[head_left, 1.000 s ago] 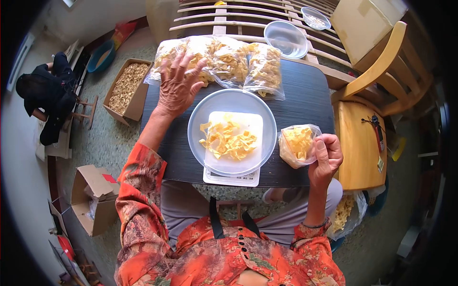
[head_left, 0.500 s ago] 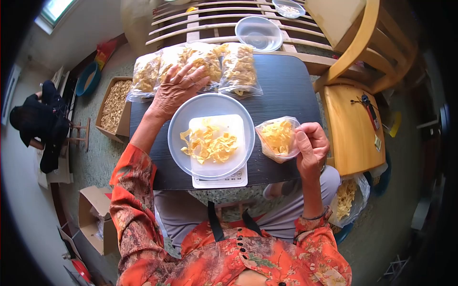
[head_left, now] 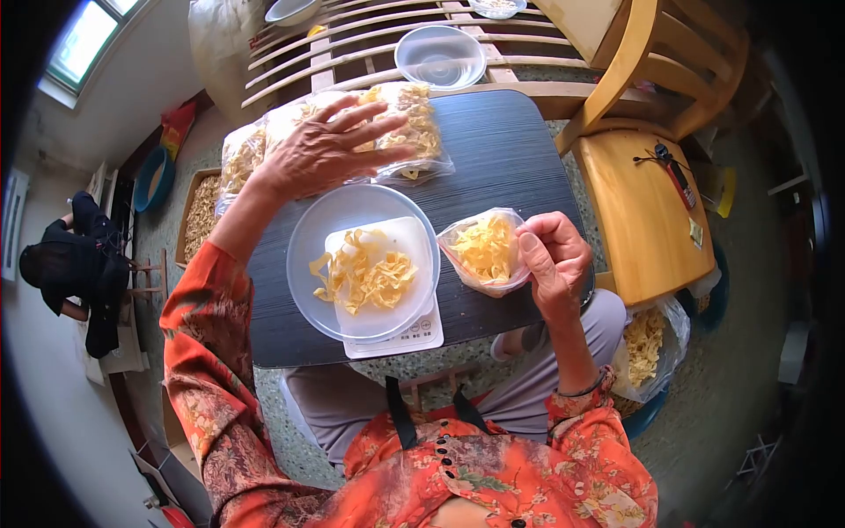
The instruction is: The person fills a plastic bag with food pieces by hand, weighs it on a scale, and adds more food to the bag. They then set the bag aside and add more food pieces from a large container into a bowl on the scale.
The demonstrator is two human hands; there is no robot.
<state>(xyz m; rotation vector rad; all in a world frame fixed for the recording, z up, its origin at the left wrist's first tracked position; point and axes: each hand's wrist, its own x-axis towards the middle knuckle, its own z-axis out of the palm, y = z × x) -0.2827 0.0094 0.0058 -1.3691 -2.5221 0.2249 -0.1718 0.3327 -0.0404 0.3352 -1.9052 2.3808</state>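
Observation:
My left hand (head_left: 330,150), fingers spread, is over a row of filled clear bags (head_left: 421,132) at the back of the dark table (head_left: 506,145). It covers part of the row; its fingertips overlap the rightmost bag. My right hand (head_left: 559,264) pinches the rim of an open clear plastic bag (head_left: 482,253) holding pale yellow dried strips. Left of that bag is a translucent shallow bowl (head_left: 302,304) with a loose heap of the same strips (head_left: 374,273). Under the bowl lies a white scale (head_left: 407,340), its front edge with buttons showing.
A wooden chair (head_left: 647,211) at the right carries a dark-and-red tool (head_left: 676,180). Below it stands a bag of strips (head_left: 647,352). Behind the table, a slatted bench (head_left: 370,53) bears an empty basin (head_left: 440,60). Another person (head_left: 79,264) sits far left near a carton (head_left: 201,207).
My left hand has moved right across the filled bags, its fingers wider apart. The camera view has shifted. My right hand keeps its pinch on the open bag.

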